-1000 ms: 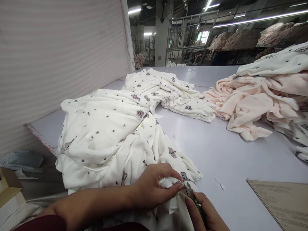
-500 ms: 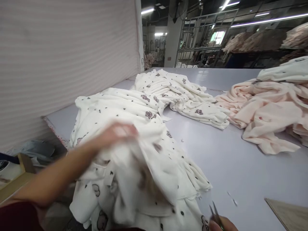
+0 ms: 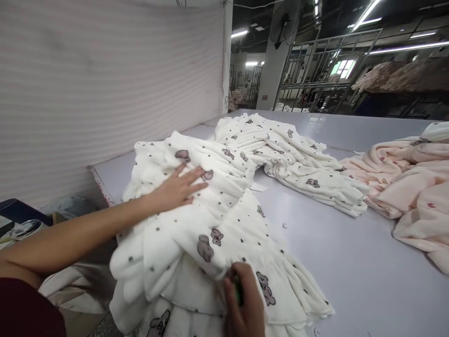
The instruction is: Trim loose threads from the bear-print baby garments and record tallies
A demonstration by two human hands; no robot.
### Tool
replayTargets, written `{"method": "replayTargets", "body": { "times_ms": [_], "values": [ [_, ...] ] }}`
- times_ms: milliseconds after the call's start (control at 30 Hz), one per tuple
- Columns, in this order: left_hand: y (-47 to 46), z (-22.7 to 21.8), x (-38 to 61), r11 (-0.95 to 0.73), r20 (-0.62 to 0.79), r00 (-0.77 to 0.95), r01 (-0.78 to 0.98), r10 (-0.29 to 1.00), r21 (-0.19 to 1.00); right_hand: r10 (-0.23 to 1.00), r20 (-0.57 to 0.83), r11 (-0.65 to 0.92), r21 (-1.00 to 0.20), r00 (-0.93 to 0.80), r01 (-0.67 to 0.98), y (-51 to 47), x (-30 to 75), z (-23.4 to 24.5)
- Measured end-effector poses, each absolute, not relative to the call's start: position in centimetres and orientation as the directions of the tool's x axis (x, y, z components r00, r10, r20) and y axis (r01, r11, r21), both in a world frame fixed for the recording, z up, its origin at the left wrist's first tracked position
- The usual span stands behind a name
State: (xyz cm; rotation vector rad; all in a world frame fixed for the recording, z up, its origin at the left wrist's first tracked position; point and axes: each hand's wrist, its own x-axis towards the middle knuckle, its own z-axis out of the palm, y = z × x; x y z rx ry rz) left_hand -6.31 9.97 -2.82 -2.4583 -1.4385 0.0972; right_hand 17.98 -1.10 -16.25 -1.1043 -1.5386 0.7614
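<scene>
A heap of white fleecy garments (image 3: pixel 224 201) printed with grey-brown bears and small dots lies along the left of the table. My left hand (image 3: pixel 180 187) rests open on the upper part of the heap, fingers spread over the cloth. Lower down, my right hand (image 3: pixel 245 299) is closed at a fold of the top garment. Inside its fist a bit of green shows from the thread snips (image 3: pixel 238 290); their blades are hidden. Whether those fingers also pinch the fabric, I cannot tell.
Pale pink fleece garments (image 3: pixel 414 182) are piled on the right of the light table (image 3: pixel 329 262). A pale striped fabric sheet (image 3: pixel 112 70) hangs along the left. Small white scraps (image 3: pixel 284 225) lie on the tabletop. Metal railings (image 3: pixel 326 70) stand behind.
My left hand has gone from moving a lifted piece of cloth to lying flat on the heap. My right hand with the snips has moved left onto the garment. The view has shifted left.
</scene>
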Motion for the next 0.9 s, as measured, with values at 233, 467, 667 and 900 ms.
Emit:
{"method": "replayTargets", "body": {
  "times_ms": [233, 467, 667, 900],
  "values": [
    [12.2, -1.8, -15.2, -0.282, 0.119, 0.298, 0.95, 0.947, -0.138, 0.912, 0.409, 0.392, -0.877, 0.005, 0.277, -2.9, 18.6, -17.8],
    [9.8, -0.7, -12.4, -0.25, -0.031, 0.248, 0.966, 0.968, -0.063, 0.885, 0.028, -0.229, -0.843, 0.466, 0.486, 0.5, 30.4, -16.4],
    [4.4, 1.0, 0.3, -0.282, 0.094, 0.271, 0.95, 0.958, 0.132, 0.932, -0.11, -0.266, -0.854, 0.344, 0.447, 0.9, 30.1, -14.6],
    [2.9, -4.6, 11.0, -0.471, 0.159, 0.597, 0.412, 0.786, 0.78, 0.984, -0.017, -0.061, -0.966, 0.175, 0.251, -1.6, 26.4, -7.3]
  ]
}}
